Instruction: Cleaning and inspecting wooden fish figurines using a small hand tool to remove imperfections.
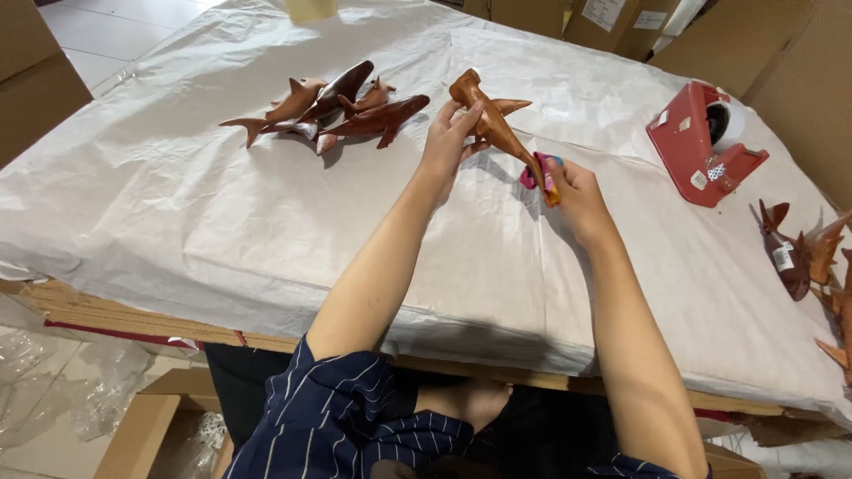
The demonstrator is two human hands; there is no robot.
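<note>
hands both grip one smooth carved wooden shark [493, 120] at mid table: my left hand [448, 137] pinches its body, my right hand [572, 186] holds its tail plus a pink pad [540, 173]. four glossy wooden fish [333, 106] lie far left.

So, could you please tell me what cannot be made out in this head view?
- Pink item: mostly hidden behind the right hand and the wooden shark; kind unclear.
- Left hand: its palm side is hidden.
- Wooden carvings at right: cut off by the frame edge.
- Yellowish object: cropped by the top edge.
- Sticker on the red tape dispenser: too small.
</note>
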